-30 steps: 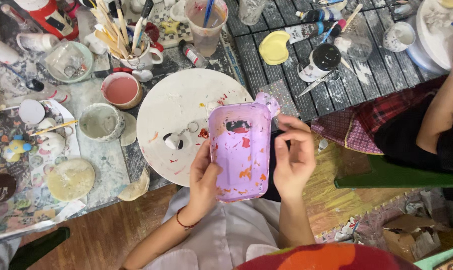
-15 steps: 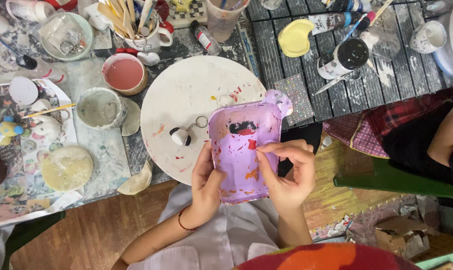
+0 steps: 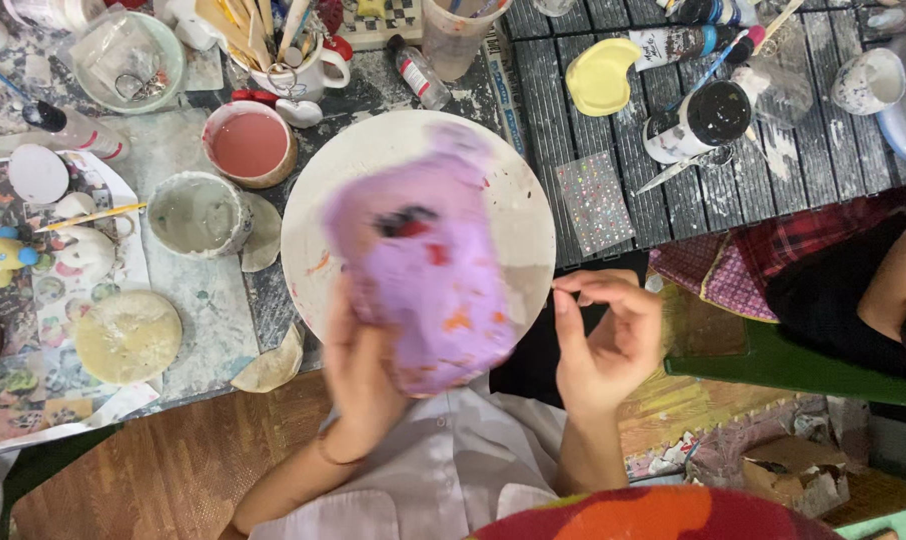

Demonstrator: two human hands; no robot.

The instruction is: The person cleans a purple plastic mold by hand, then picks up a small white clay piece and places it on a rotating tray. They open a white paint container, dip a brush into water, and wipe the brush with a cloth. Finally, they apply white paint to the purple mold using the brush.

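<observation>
Two hands (image 3: pixel 363 370), one purple painted piece (image 3: pixel 423 280), one white round plate (image 3: pixel 513 170), two paint bowls (image 3: pixel 248 145)

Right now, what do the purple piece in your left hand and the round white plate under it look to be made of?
The purple piece, held by the left hand, looks like painted clay or plaster: matte lilac coat with red, orange and black dabs, though blur hides its surface. The round plate looks like glazed ceramic or hard plastic: smooth, off-white, paint-smeared. The right hand is off the piece.
</observation>
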